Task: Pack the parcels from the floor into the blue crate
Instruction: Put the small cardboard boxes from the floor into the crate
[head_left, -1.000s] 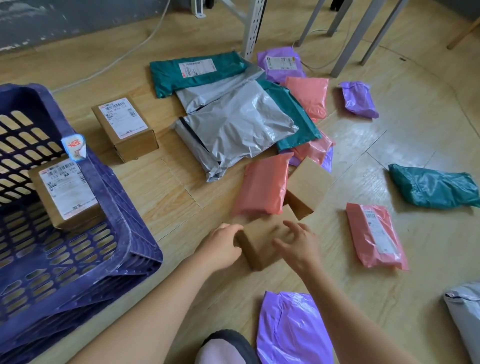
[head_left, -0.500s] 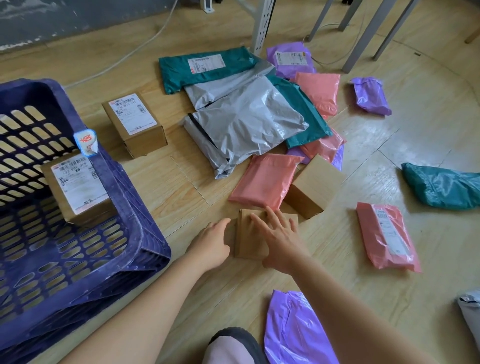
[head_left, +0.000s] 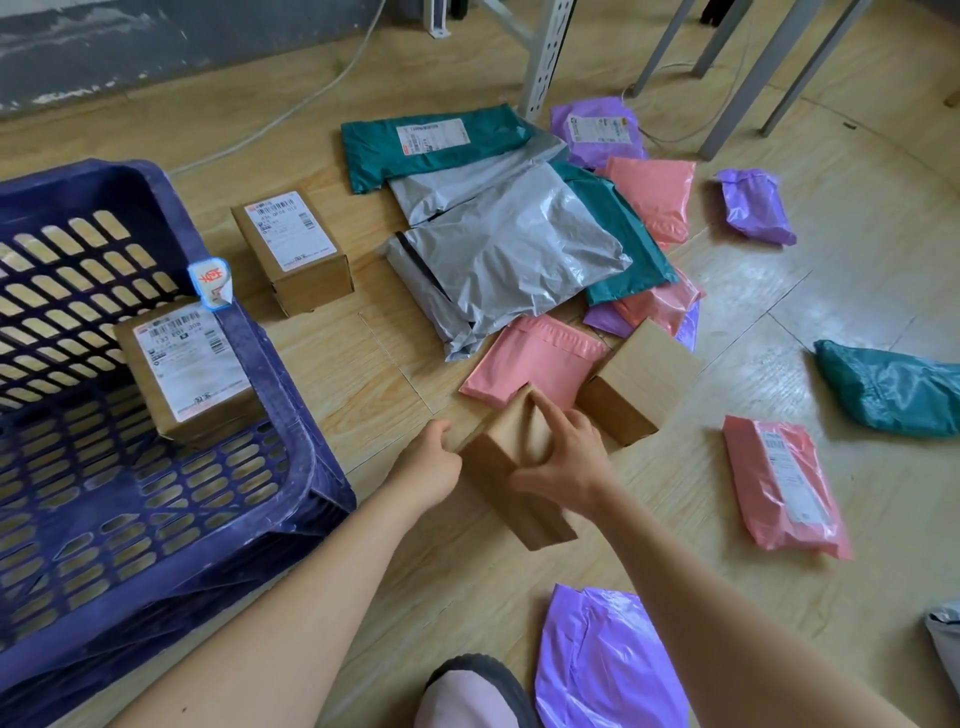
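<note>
A plain brown cardboard box (head_left: 498, 467) is tilted up off the wooden floor in front of me. My left hand (head_left: 428, 462) grips its left end and my right hand (head_left: 563, 457) grips its top from the right, fingers spread over it. The blue slatted crate (head_left: 291, 364) stands at the left with one labelled box (head_left: 187, 371) inside. On the floor lie a second labelled box (head_left: 293, 249), another plain box (head_left: 639, 382), and several pink (head_left: 535, 364), grey (head_left: 498, 260), green (head_left: 431, 143) and purple (head_left: 756, 205) mailer bags.
Metal rack and table legs (head_left: 545, 57) stand at the back with a white cable (head_left: 291, 111) along the floor. A pink parcel (head_left: 784, 486) and a green bag (head_left: 893, 389) lie at the right, a purple bag (head_left: 608, 665) near my shoe (head_left: 472, 691).
Both hands closed round the plain box, turned it and lifted it up off the floor toward me. The view shifted slightly; the other parcels stayed put.
</note>
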